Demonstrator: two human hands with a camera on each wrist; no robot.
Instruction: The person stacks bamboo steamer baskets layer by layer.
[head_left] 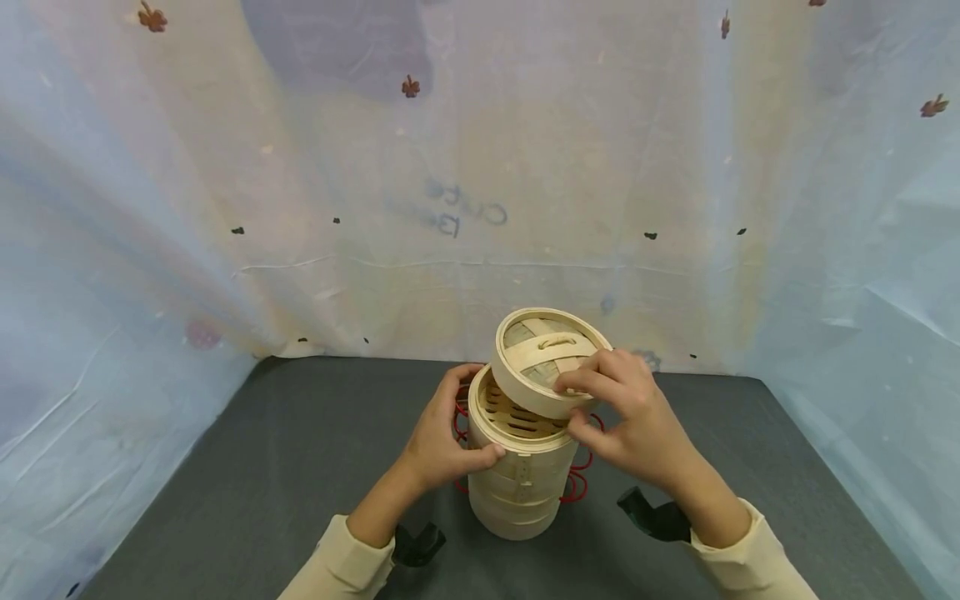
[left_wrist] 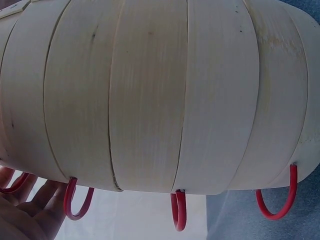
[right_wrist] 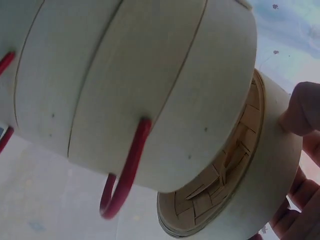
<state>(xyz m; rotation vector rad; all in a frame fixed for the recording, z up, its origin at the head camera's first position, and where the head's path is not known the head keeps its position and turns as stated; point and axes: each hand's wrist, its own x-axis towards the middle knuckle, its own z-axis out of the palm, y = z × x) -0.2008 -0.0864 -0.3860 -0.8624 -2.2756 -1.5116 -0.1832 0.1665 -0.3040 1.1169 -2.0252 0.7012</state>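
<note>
A tall stack of bamboo steamer baskets [head_left: 517, 500] stands upright on the dark table, with red cord loops [head_left: 577, 486] on its sides. My left hand [head_left: 438, 437] holds the stack near its top, thumb in front and fingers behind at the far left. Pinched by its near right rim in my right hand [head_left: 633, 404], the round steamer lid [head_left: 536, 354] is raised and tilted above the stack's opening. A slatted rack [head_left: 510, 412] shows inside the top basket. In the right wrist view, the woven underside of the lid [right_wrist: 205, 195] faces the stack.
Dark grey cloth covers the table [head_left: 322, 467]. A pale plastic sheet [head_left: 450, 167] with small leaf shapes rises behind it and along both sides. Black straps [head_left: 418, 546] sit at both wrists, below cream sleeves.
</note>
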